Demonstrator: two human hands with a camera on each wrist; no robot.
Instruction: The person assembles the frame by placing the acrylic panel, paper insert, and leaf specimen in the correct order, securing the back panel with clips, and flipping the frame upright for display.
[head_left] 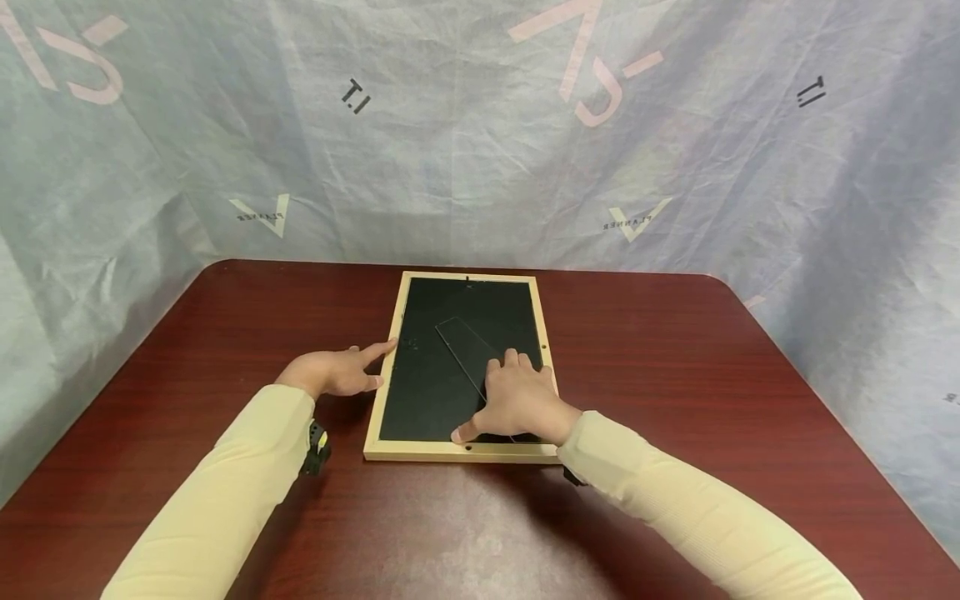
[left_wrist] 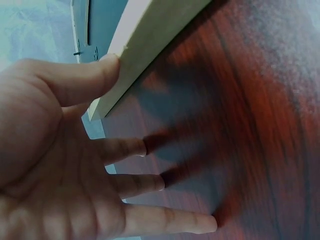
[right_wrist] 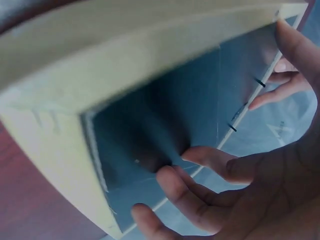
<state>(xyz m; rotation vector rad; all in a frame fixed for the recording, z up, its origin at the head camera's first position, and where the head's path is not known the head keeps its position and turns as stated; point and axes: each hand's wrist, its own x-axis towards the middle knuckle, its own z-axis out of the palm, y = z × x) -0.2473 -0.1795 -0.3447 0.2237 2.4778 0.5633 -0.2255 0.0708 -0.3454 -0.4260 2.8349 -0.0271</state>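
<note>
A picture frame with pale wooden rails (head_left: 420,452) lies face down, its black backing board (head_left: 431,383) showing, with the thin outline of a stand flap (head_left: 457,361) on it. At the left rail, my left hand (head_left: 333,372) touches the wood with thumb and forefinger; in the left wrist view its other fingers (left_wrist: 170,220) extend beside the frame, over the table. My right hand (head_left: 519,402) rests spread on the lower right of the board. Its thumb is near the bottom rail, and the right wrist view has its bent fingertips (right_wrist: 172,182) at the board, gripping nothing visible.
Beneath the frame is a reddish-brown wooden table (head_left: 660,358). A pale printed curtain (head_left: 450,150) hangs behind and along both sides. Small dark turn tabs (head_left: 468,447) sit along the frame's rails.
</note>
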